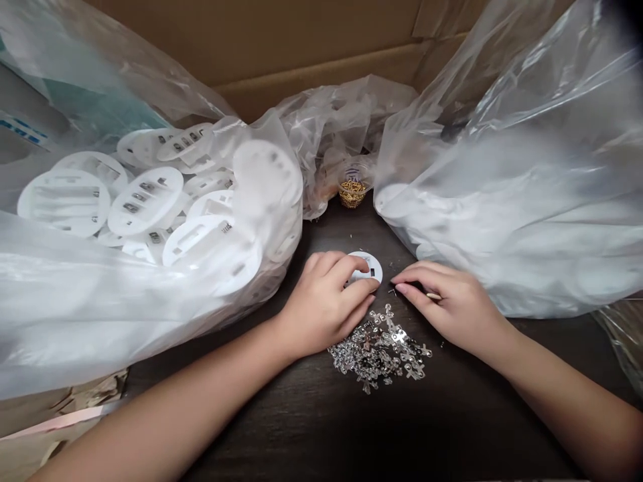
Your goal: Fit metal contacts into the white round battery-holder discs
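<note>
My left hand (331, 298) is closed over a round white plastic battery cover (360, 257) on the dark table, thumb and fingers at its near and left edges. The cover has slots with a dark metal piece showing, and much of it is hidden by my fingers. To its right, my right hand (449, 301) is closed in a pinch, and the tan end of a thin stick (433, 296) sticks out between its fingers. A small metal piece (392, 292) lies beside those fingertips. Just below both hands spreads a pile of shiny metal contact plates (376, 351).
At left, a clear plastic bag (241, 348) holds several more white round covers (145, 201). Another bulging bag (527, 221) stands at right. Behind are a small cup of gold-coloured springs or pins (352, 193), crumpled plastic, and a cardboard wall (311, 40).
</note>
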